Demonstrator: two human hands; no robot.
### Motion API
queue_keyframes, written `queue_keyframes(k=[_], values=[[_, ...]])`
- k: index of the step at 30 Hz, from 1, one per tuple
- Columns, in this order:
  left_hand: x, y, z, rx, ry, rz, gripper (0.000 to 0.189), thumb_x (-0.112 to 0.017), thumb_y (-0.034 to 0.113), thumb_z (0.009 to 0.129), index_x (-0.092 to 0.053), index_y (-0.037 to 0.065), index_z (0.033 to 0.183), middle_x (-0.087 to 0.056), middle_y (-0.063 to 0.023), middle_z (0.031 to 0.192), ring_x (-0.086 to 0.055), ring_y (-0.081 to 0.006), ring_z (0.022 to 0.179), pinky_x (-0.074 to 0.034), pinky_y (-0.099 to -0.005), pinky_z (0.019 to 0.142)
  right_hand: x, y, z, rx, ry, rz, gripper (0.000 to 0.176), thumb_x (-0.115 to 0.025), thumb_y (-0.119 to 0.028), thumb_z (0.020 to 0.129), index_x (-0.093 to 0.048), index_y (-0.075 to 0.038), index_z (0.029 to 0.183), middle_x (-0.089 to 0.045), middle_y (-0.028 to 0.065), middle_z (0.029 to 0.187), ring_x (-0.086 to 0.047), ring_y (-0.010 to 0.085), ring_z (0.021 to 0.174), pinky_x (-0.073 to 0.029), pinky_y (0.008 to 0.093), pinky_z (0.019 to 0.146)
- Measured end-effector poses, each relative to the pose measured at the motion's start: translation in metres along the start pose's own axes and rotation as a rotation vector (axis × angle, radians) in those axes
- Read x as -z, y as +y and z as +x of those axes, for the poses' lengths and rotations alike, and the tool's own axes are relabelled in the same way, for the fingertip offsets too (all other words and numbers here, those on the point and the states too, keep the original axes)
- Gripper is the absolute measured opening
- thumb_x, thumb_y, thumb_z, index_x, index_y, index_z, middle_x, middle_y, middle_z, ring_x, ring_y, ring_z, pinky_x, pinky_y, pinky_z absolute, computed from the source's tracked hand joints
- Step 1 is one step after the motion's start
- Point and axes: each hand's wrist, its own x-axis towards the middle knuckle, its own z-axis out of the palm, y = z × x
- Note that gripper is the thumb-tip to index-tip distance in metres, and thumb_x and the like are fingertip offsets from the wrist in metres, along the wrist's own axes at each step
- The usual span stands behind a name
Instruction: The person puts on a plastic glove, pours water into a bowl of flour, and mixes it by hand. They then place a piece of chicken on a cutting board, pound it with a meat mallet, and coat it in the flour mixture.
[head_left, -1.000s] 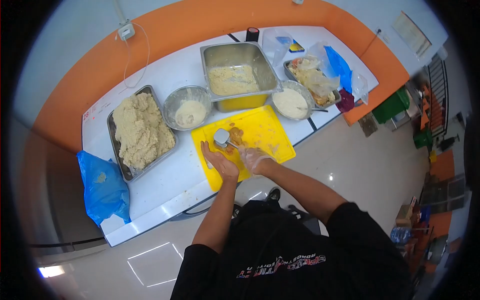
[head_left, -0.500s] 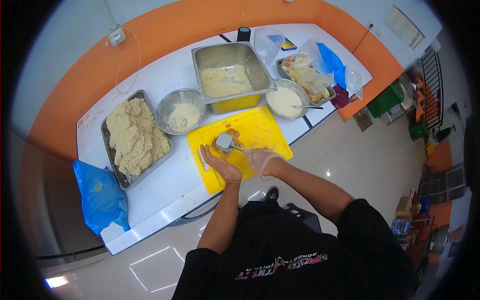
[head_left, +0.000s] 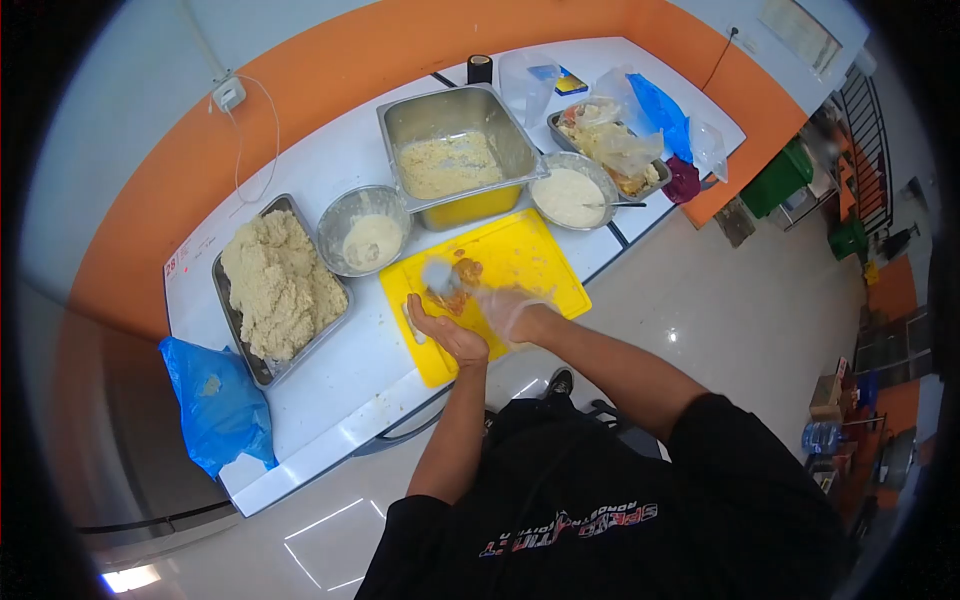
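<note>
My right hand (head_left: 512, 312), in a clear plastic glove, is closed round the handle of a meat mallet (head_left: 437, 275). The mallet's grey square head is smeared by motion, over flattened raw meat (head_left: 466, 270) on a yellow cutting board (head_left: 545, 265). Beside the meat's near left side, my left hand (head_left: 452, 336) rests edge-down by the board with fingers stretched out; it looks ungloved and holds nothing. Pinkish scraps and wet smears spread over the board's right half.
Behind the board stand a deep steel pan (head_left: 520, 160) with crumb coating, a bowl of pale batter (head_left: 335, 215) and a bowl of white powder (head_left: 608, 190). A heaped tray of crumbs (head_left: 285, 285) and a blue bag (head_left: 215, 405) are left; a bagged food tray (head_left: 650, 180) is right.
The mallet head has shifted slightly up and left and turned blurry, uncovering more of the meat. My left hand stays beside it, fingers still stretched. The whole view has tilted slightly.
</note>
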Motion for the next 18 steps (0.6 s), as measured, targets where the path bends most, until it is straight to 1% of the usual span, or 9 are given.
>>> queue_keyframes(k=[2,4,8,10,11,14,16,17,18], values=[[0.007,0.001,-0.009,-0.006,-0.011,-0.029,0.062,-0.023,0.043,0.102,-0.031,-0.007,0.139,-0.029,-0.0238,0.147,-0.023,-0.0389,0.138,-0.013,-0.0483,0.115,-0.014,0.003,-0.006,-0.012,0.059,0.018,0.035,-0.040,-0.028,0.097,-0.056,-0.005,0.118,-0.067,0.0218,0.102,-0.063,0.0414,0.094,-0.049,0.0461,0.084],[0.006,0.002,-0.005,0.030,-0.006,-0.066,0.063,-0.023,0.044,0.102,-0.031,-0.006,0.140,-0.030,-0.0227,0.146,-0.024,-0.0375,0.137,-0.013,-0.0474,0.114,0.022,-0.012,0.001,-0.033,-0.152,-0.058,0.035,-0.039,-0.028,0.098,-0.059,-0.005,0.113,-0.067,0.0219,0.099,-0.064,0.0407,0.092,-0.050,0.0465,0.080],[0.006,-0.001,-0.008,0.091,0.003,-0.049,0.063,-0.024,0.045,0.102,-0.030,-0.005,0.140,-0.030,-0.0222,0.144,-0.024,-0.0366,0.137,-0.013,-0.0470,0.114,0.007,-0.020,-0.008,-0.147,0.010,0.132,0.037,-0.037,-0.030,0.099,-0.061,-0.004,0.110,-0.067,0.0229,0.098,-0.064,0.0408,0.090,-0.051,0.0472,0.077],[0.007,-0.002,-0.007,0.072,-0.026,-0.014,0.068,-0.020,0.050,0.102,-0.025,-0.003,0.144,-0.029,-0.0206,0.145,-0.027,-0.0337,0.136,-0.016,-0.0418,0.115,-0.001,-0.014,-0.005,-0.017,-0.133,-0.053,0.040,-0.035,-0.032,0.100,-0.060,-0.003,0.110,-0.066,0.0251,0.096,-0.064,0.0417,0.088,-0.051,0.0483,0.074],[0.004,-0.002,-0.003,0.067,-0.016,-0.022,0.068,-0.020,0.050,0.102,-0.025,-0.003,0.144,-0.029,-0.0206,0.145,-0.027,-0.0337,0.136,-0.016,-0.0418,0.115,0.002,-0.007,0.000,-0.012,-0.127,-0.064,0.040,-0.035,-0.032,0.100,-0.060,-0.003,0.110,-0.066,0.0251,0.096,-0.064,0.0417,0.088,-0.051,0.0483,0.074],[0.007,-0.001,-0.006,0.043,-0.010,0.019,0.067,-0.021,0.049,0.102,-0.026,-0.003,0.143,-0.028,-0.0211,0.146,-0.025,-0.0338,0.137,-0.014,-0.0414,0.115,0.026,-0.015,-0.013,-0.077,-0.075,0.048,0.034,-0.041,-0.027,0.095,-0.058,-0.004,0.113,-0.066,0.0247,0.098,-0.065,0.0406,0.091,-0.050,0.0470,0.080],[0.006,0.000,-0.003,-0.002,-0.099,0.033,0.066,-0.023,0.046,0.102,-0.030,-0.006,0.141,-0.027,-0.0255,0.149,-0.026,-0.0396,0.138,-0.016,-0.0485,0.114,0.029,-0.009,-0.028,-0.158,0.068,0.158,0.038,-0.036,-0.030,0.098,-0.058,-0.003,0.114,-0.066,0.0249,0.098,-0.064,0.0413,0.091,-0.050,0.0481,0.080],[0.003,0.001,-0.001,0.000,-0.090,0.029,0.066,-0.023,0.046,0.102,-0.030,-0.006,0.141,-0.027,-0.0255,0.149,-0.026,-0.0396,0.138,-0.016,-0.0485,0.114,0.029,-0.008,-0.029,-0.154,0.067,0.149,0.038,-0.036,-0.030,0.098,-0.058,-0.003,0.114,-0.066,0.0249,0.098,-0.064,0.0413,0.091,-0.050,0.0481,0.080],[0.001,0.005,0.001,0.020,-0.092,-0.015,0.066,-0.022,0.046,0.102,-0.030,-0.006,0.141,-0.027,-0.0264,0.150,-0.027,-0.0404,0.138,-0.017,-0.0492,0.114,0.027,-0.007,-0.030,-0.211,0.128,0.188,0.045,-0.030,-0.036,0.100,-0.060,-0.003,0.110,-0.065,0.0262,0.099,-0.063,0.0424,0.091,-0.049,0.0497,0.078]])
